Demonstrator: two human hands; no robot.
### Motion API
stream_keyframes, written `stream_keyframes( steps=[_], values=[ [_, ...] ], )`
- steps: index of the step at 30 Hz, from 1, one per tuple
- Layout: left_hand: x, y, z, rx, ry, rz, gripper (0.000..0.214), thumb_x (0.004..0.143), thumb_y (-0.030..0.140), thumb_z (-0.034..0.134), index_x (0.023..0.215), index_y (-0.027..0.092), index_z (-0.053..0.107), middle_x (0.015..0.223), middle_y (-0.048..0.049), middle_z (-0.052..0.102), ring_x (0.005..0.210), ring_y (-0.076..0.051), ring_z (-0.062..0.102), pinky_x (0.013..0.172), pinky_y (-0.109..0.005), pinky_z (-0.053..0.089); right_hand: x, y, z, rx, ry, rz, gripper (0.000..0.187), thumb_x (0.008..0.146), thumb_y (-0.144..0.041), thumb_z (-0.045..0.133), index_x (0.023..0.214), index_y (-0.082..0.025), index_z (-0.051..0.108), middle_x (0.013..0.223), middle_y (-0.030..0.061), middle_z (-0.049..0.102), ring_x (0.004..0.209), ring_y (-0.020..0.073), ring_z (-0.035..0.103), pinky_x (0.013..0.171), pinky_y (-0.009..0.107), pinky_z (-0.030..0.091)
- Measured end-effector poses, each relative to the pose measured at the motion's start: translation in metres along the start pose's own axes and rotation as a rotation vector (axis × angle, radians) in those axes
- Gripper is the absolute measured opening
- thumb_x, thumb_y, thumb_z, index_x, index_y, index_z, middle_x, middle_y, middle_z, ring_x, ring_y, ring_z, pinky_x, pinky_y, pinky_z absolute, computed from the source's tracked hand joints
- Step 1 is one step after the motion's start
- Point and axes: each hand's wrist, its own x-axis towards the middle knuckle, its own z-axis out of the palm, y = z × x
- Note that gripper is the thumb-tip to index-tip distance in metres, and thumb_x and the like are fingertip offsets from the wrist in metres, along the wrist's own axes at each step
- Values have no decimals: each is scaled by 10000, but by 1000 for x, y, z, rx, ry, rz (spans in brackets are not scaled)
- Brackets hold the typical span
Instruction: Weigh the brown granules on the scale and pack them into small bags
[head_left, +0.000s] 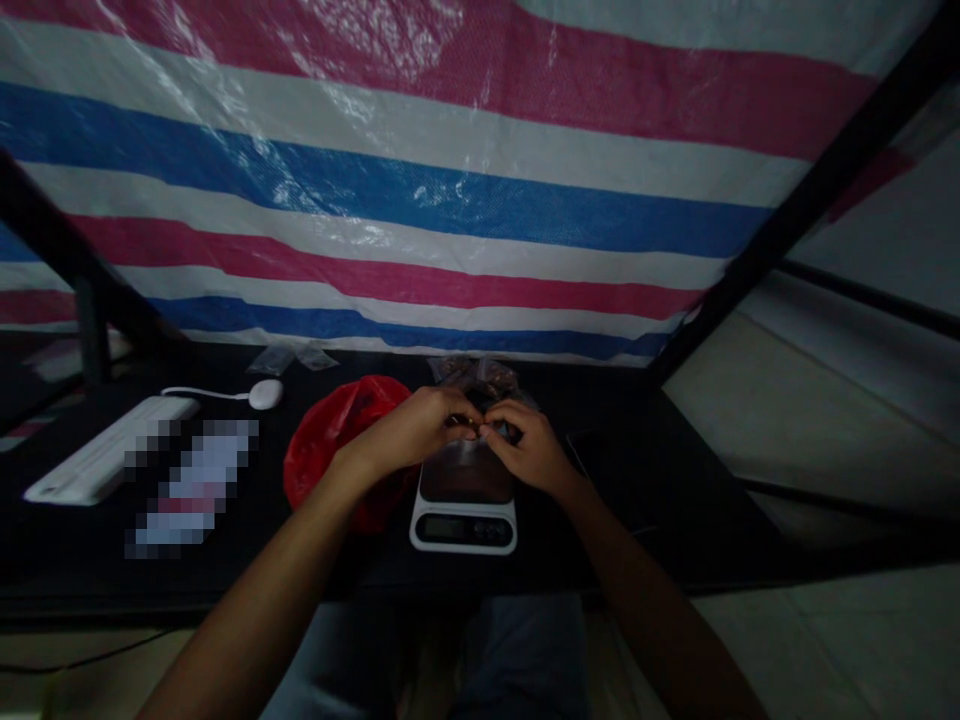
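My left hand [439, 422] and my right hand [525, 440] meet over the far end of a kitchen scale [463, 530]. Thumbs and fingers of both are pinched together, tips nearly touching. Between them is what looks like a small clear plastic bag [469, 452], faintly glossy against the dark weighing plate; its contents are hard to make out. The scale has a white body, with a display and buttons facing me. Just beyond my hands lie clear bags [491, 376] of small brownish items. A red plastic bag [322, 440], its mouth open, sits left of the scale, partly behind my left forearm.
On the left of the black table [285, 570] are a long white device [112, 450], a white round-ended object with a cord [265, 394] and a blurred-out item [199, 480]. Small clear bags [289, 358] lie at the back. A striped plastic sheet [450, 200] hangs behind.
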Motion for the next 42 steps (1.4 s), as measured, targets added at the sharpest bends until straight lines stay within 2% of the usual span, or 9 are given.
stream_keyframes(
  steps=[4,9,15,17,22,24,30,37,42],
  values=[
    [-1,1,2,-16,12,-5,185,924,171,642,1054,177,773,1064,-73,760,1012,-202,685,912,-281,484,0,-1,-12,16,-62,36,81,889,-208,633,861,-169,699,837,35,687,732,148,620,678,272,474],
    [-3,3,2,-64,18,0,175,923,170,635,1048,173,758,1057,-62,756,995,-191,684,896,-271,489,-2,-4,-35,60,-369,123,105,830,-272,747,808,-175,716,759,3,688,665,134,606,625,248,462],
    [-6,1,3,-127,25,-9,143,929,187,622,1002,183,745,1043,-58,757,1010,-193,678,914,-285,495,-5,-6,-36,49,-515,129,59,828,-200,726,792,-183,768,804,25,725,699,152,647,644,260,491],
    [-8,-3,5,-165,49,-6,159,940,198,608,1026,181,740,1058,-61,755,1020,-192,680,925,-286,500,-4,-7,-34,48,-468,119,74,841,-177,707,817,-189,776,817,25,725,706,150,650,659,264,497],
    [-12,-10,12,-251,153,-13,219,971,197,536,1083,170,722,1090,-76,740,1042,-189,680,947,-297,510,0,-9,-22,63,-122,79,89,880,-195,695,919,-205,775,877,39,734,781,164,666,729,292,523],
    [-12,-11,15,-290,182,-31,226,966,183,524,1085,159,714,1078,-82,735,1026,-188,682,936,-303,519,1,-9,-15,67,-39,62,92,895,-200,688,924,-211,774,893,42,738,818,171,676,774,309,533],
    [-10,-15,24,-384,260,-77,244,958,190,530,1139,165,691,1139,-94,711,1033,-194,680,937,-322,534,0,-6,-1,67,-21,40,111,917,-227,674,941,-221,782,945,57,735,861,180,693,786,328,552],
    [-11,-19,29,-419,302,-76,237,947,208,554,1128,157,698,1121,-97,690,1030,-195,672,946,-328,528,1,-5,-4,90,-4,64,116,918,-229,665,945,-220,777,947,52,738,873,181,693,781,320,540],
    [-15,-18,29,-471,322,-119,235,957,242,553,1126,158,693,1105,-95,693,1007,-200,684,912,-320,535,3,14,-15,-56,181,200,160,933,-267,612,968,-195,751,907,66,735,808,204,672,725,331,518]
  ],
)
